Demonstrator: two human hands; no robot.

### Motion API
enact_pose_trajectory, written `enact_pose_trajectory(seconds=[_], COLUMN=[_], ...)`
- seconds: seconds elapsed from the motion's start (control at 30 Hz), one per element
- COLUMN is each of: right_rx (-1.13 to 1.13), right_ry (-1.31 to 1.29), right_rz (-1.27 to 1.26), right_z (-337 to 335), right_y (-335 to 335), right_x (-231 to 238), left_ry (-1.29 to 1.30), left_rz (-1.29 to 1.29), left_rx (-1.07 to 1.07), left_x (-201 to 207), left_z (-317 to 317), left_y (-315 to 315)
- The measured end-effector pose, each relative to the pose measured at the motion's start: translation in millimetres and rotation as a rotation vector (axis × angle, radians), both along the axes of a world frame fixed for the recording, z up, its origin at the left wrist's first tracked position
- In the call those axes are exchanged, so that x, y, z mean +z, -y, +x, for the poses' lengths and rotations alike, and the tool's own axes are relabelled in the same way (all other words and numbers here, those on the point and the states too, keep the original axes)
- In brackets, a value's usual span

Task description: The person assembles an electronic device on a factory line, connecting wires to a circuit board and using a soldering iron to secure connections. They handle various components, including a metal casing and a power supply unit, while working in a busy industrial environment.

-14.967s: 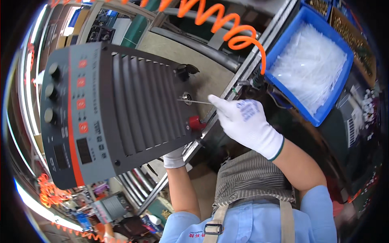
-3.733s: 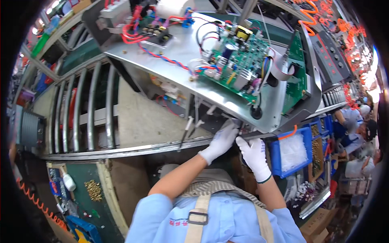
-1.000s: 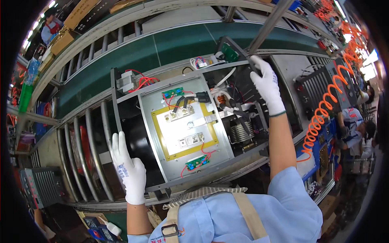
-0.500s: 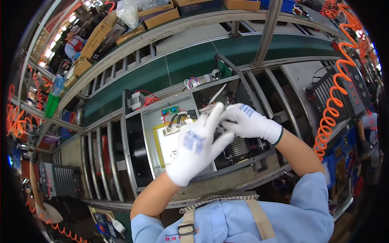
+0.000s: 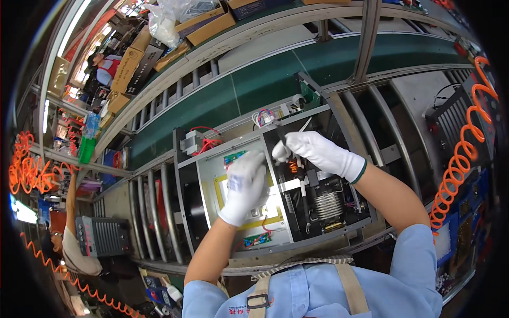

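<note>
An opened metal housing (image 5: 313, 244) lies in front of me, its circuit boards, wires and coils exposed. My left hand (image 5: 245, 183), in a white glove, is over the pale panel with the yellow border (image 5: 277, 214). Its fingers curl downward, and whatever they grip is hidden. Over the black compartment, my gloved right hand (image 5: 313, 151) is closed on a dark slender piece (image 5: 280, 133) that sticks up from the fingertips; its kind cannot be made out. Below that hand are a copper coil (image 5: 292, 166) and a ribbed silvery coil (image 5: 327, 205).
Rollers (image 5: 150, 217) carry the housing, and a green belt (image 5: 212, 100) runs behind it. A metal post (image 5: 367, 42) rises at the back. An orange coiled hose (image 5: 460, 172) hangs at right. Another grey unit (image 5: 102, 236) stands left, near a co-worker (image 5: 77, 246).
My hands have separated: the left moved left over the pale panel, while the right stayed over the black compartment. The coils now show. The whole view has shifted slightly.
</note>
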State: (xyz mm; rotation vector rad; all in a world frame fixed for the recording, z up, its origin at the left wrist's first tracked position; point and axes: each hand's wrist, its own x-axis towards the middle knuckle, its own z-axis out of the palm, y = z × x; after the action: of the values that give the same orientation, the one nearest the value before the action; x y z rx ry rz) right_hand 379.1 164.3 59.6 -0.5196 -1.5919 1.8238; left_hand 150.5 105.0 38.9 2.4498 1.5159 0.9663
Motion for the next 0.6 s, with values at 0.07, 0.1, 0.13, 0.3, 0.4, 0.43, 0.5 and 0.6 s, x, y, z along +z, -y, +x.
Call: enact_pose_trajectory(seconds=[0.07, 0.1, 0.13, 0.3, 0.4, 0.43, 0.5, 0.6], right_rx=[-0.057, -0.079, -0.097, -0.153, -0.156, -0.158, -0.081, -0.010], right_ry=[0.089, 0.168, 0.248, 0.846, 0.929, 0.911, 1.007, 1.083], right_rz=[-0.047, -0.025, -0.003, 0.117, 0.143, 0.134, 0.230, 0.347], right_z=[7, 9, 10, 8, 3, 4, 0, -4], right_y=[8, 11, 13, 7, 3, 3, 3, -2], right_x=[11, 10, 11, 56, 49, 47, 57, 53], left_ry=[-0.090, -0.069, -0.047, -0.094, -0.107, -0.111, -0.122, -0.134], left_rz=[0.053, 0.019, -0.016, 0.078, 0.085, 0.090, 0.100, 0.087], left_rx=[-0.007, -0.010, -0.012, 0.004, 0.004, 0.004, 0.018, 0.031], left_x=[-5, -8, -11, -15, -20, -19, -18, -15], left_z=[2, 0, 1, -2, -9, -8, -8, -9], left_y=[1, -1, 1, 9, 9, 9, 11, 13])
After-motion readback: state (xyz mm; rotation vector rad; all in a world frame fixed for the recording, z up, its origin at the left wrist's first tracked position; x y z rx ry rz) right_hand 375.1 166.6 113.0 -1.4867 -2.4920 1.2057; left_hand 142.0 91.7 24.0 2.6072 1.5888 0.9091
